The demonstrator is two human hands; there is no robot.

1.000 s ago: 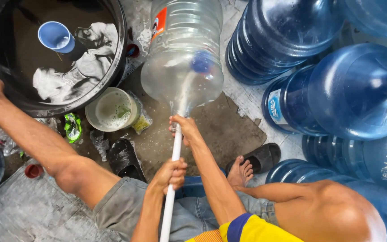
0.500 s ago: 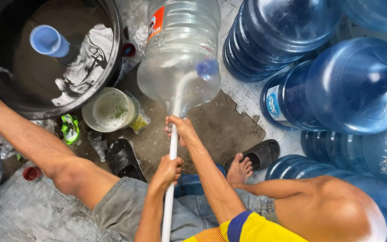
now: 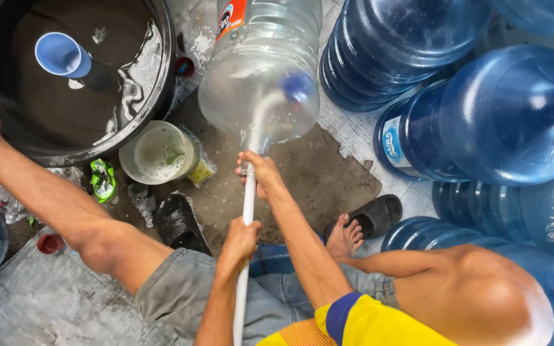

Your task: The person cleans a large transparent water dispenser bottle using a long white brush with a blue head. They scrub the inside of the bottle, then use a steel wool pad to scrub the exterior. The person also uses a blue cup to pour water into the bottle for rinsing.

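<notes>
We held the white pole (image 3: 246,218) in both closed grips, right hand (image 3: 261,173) near the clear jug's (image 3: 261,70) mouth, left hand (image 3: 242,237) lower.

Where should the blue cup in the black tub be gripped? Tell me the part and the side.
Grip the cup by its rim, coming from above and the left. It lies tilted in the tub's water with its open mouth up and free, and its dark lower end sunk to the right.
</notes>
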